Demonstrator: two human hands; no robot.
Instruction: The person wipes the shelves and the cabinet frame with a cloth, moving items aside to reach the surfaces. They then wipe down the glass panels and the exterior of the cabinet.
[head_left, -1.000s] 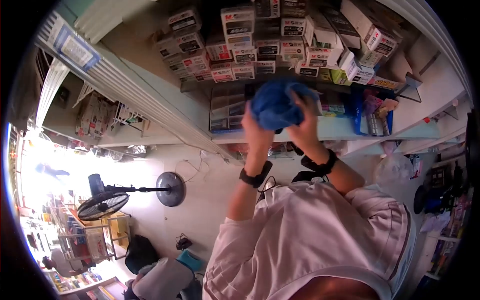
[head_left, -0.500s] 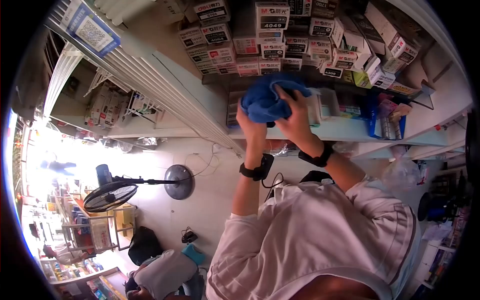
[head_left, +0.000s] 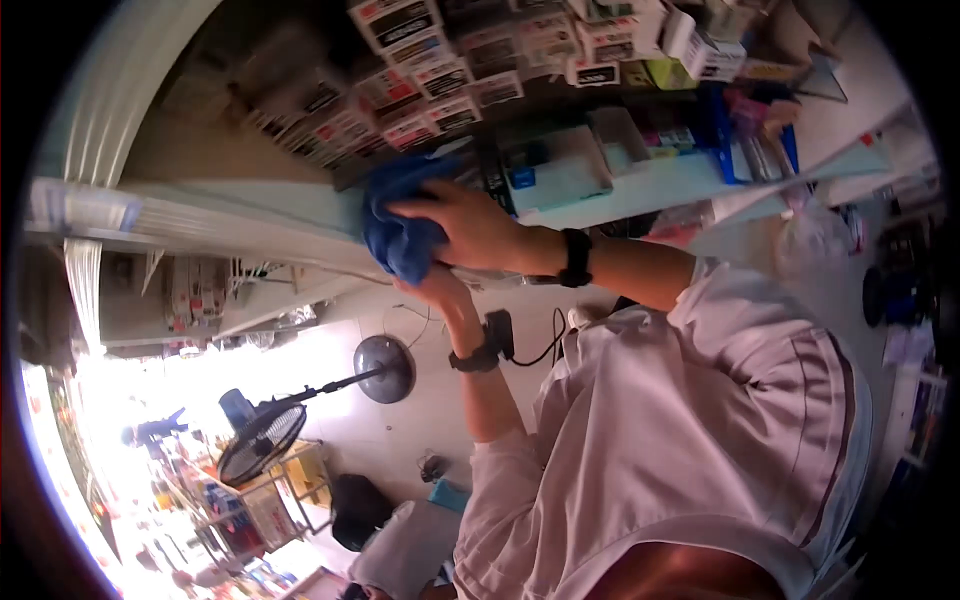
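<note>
A crumpled blue cloth is pressed against the front edge of a pale shelf. My right hand lies over the cloth from the right, fingers spread across it, with a black band on the wrist. My left hand cups the cloth from underneath; a black strap with a small device sits on that wrist. Both hands grip the same cloth. My pale pink sleeves and torso fill the lower right.
Stacked white stationery boxes fill the shelf above the cloth. Trays and a blue organiser stand further right. A black floor fan stands on the floor at the left. Another person in grey is at the bottom.
Both hands have carried the cloth leftwards along the shelf. The right hand now lies on top of the cloth and the left beneath it. The view has swung and tilted.
</note>
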